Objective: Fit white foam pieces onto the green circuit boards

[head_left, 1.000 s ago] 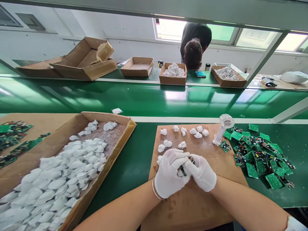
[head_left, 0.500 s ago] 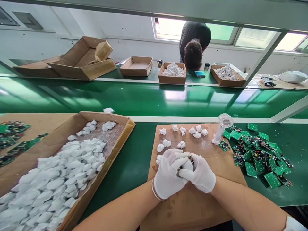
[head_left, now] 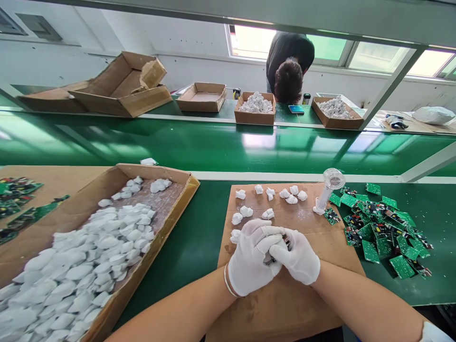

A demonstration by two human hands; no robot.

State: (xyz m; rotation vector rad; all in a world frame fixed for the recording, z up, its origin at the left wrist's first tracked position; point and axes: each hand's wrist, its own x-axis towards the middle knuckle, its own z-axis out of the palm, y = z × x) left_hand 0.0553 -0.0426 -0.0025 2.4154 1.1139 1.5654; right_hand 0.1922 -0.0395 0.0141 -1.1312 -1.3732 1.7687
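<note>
Both hands wear white gloves and are pressed together over the cardboard sheet (head_left: 322, 242). Between them is a small circuit board (head_left: 286, 240), mostly hidden; only bits of its dark and coppery parts show. My left hand (head_left: 251, 259) is wrapped around it from the left. From the other side my right hand (head_left: 299, 256) closes on it, its thumb laid across the top. Just beyond the fingers lie several white putty-like lumps (head_left: 268, 213) on the cardboard. Whether a white lump is inside the grip is hidden now.
A long cardboard box (head_left: 171, 232) of white lumps stands on the left. To the right are a heap of green circuit boards (head_left: 384, 228) and a clear handheld fan-like object (head_left: 326, 194). Behind runs a green conveyor belt (head_left: 213, 147); a person (head_left: 288, 71) bends beyond it.
My right thumb has shifted over the top of the held board, covering the white lump that showed between the hands. A white piece on the belt has moved left.
</note>
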